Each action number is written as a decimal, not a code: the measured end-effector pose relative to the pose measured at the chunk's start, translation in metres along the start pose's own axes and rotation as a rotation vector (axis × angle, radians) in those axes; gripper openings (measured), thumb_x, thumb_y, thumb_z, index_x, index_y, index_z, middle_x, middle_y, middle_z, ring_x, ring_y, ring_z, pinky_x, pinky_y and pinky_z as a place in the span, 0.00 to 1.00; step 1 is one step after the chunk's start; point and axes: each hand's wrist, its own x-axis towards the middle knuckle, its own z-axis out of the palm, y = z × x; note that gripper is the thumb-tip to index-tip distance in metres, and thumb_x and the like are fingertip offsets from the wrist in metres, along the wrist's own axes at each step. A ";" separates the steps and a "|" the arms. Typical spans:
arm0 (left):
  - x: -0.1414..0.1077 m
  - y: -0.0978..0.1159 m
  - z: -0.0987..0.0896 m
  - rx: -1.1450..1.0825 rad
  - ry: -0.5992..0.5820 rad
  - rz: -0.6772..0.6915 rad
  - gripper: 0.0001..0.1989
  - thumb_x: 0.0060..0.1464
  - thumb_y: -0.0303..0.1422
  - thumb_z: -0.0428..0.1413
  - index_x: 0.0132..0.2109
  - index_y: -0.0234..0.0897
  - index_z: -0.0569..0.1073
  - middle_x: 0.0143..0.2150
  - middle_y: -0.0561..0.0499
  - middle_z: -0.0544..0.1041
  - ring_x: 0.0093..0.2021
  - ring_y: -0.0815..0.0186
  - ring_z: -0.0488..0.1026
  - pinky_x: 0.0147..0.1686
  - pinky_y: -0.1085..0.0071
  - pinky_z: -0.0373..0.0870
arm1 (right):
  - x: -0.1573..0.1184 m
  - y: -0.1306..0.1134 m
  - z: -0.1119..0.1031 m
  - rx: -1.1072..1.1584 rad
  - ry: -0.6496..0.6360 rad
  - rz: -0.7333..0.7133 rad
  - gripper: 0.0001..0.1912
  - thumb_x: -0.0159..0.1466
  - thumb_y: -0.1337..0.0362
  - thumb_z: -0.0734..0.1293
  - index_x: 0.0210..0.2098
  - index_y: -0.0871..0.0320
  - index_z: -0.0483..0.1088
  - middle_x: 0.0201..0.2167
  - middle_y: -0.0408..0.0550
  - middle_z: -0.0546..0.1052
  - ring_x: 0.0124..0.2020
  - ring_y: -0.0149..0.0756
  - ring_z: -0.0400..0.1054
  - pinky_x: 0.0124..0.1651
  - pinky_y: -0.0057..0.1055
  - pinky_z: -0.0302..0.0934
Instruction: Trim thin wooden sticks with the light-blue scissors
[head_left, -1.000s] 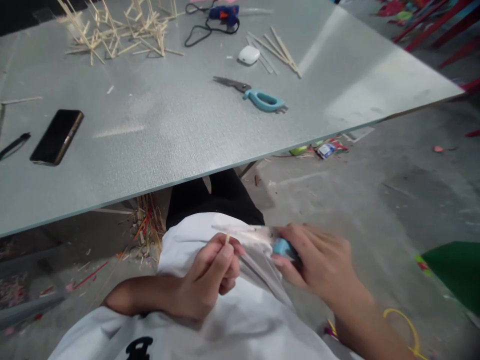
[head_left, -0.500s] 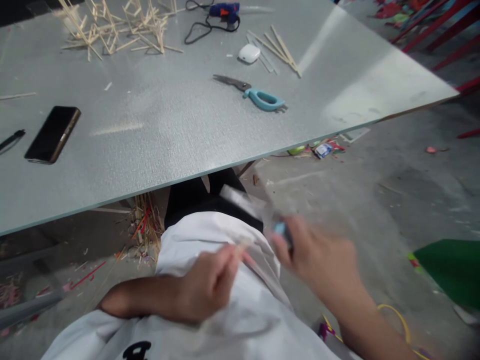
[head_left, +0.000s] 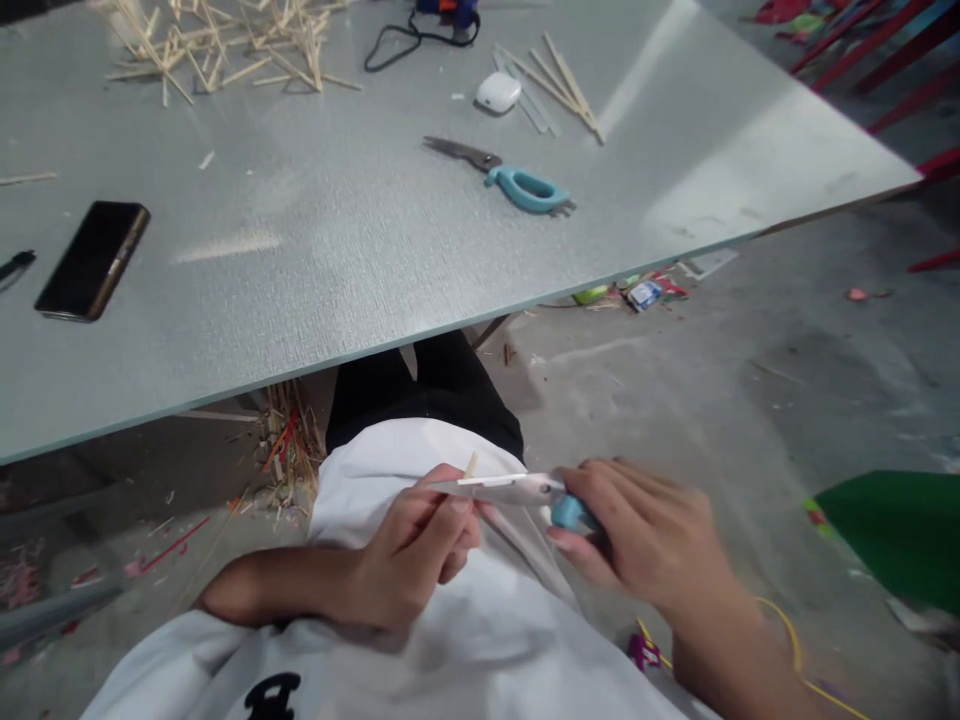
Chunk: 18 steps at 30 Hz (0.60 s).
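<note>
In front of my white shirt, my left hand (head_left: 420, 550) pinches a thin pale wooden stick (head_left: 471, 465), whose tip pokes up past the fingers. My right hand (head_left: 637, 530) is wrapped round the light-blue handle (head_left: 571, 513) of a scissor half. Its metal blade (head_left: 510, 489), with a round pivot mark near the handle, points left and lies across the stick at my left fingertips. On the table rests another scissor half (head_left: 529, 190) with a blue loop handle. Most of the held stick is hidden by my fingers.
The grey table (head_left: 315, 290) bears a phone (head_left: 94, 260), a white case (head_left: 499, 92), loose sticks (head_left: 566, 85), a stick structure (head_left: 225, 50) and a partly seen blue glue gun (head_left: 450, 12). Scraps (head_left: 289, 440) litter the floor below. A green object (head_left: 900, 535) stands at right.
My right hand has brought the blade down and left onto the stick; earlier it was blurred and apart from it. The left hand still pinches the stick. The view has shifted slightly.
</note>
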 end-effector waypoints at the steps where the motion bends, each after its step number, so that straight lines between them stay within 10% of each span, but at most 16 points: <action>1: 0.000 0.000 -0.001 0.023 0.002 0.017 0.21 0.71 0.48 0.45 0.41 0.33 0.66 0.24 0.59 0.56 0.18 0.78 0.48 0.18 0.77 0.47 | 0.001 -0.002 0.000 -0.010 -0.017 -0.013 0.18 0.75 0.52 0.57 0.39 0.59 0.68 0.24 0.45 0.72 0.24 0.34 0.65 0.30 0.31 0.56; 8: -0.008 0.012 -0.004 0.342 0.104 0.035 0.21 0.72 0.47 0.41 0.42 0.35 0.67 0.23 0.57 0.59 0.23 0.73 0.54 0.26 0.73 0.56 | 0.005 -0.009 0.009 -0.138 -0.065 0.040 0.20 0.74 0.50 0.58 0.35 0.57 0.69 0.22 0.45 0.71 0.22 0.33 0.63 0.28 0.31 0.50; 13: -0.017 0.024 -0.001 0.439 -0.213 0.027 0.21 0.72 0.47 0.44 0.42 0.34 0.70 0.27 0.53 0.66 0.26 0.73 0.59 0.30 0.72 0.61 | 0.013 0.032 -0.005 -0.633 -0.067 0.650 0.26 0.74 0.47 0.55 0.39 0.62 0.73 0.16 0.50 0.68 0.15 0.33 0.53 0.24 0.34 0.38; 18: -0.009 0.009 0.003 0.041 0.013 0.024 0.21 0.72 0.48 0.43 0.45 0.34 0.68 0.21 0.61 0.55 0.19 0.76 0.47 0.21 0.75 0.49 | 0.005 0.023 -0.009 -0.191 0.064 0.318 0.17 0.74 0.54 0.57 0.42 0.58 0.71 0.22 0.47 0.72 0.21 0.35 0.66 0.27 0.32 0.52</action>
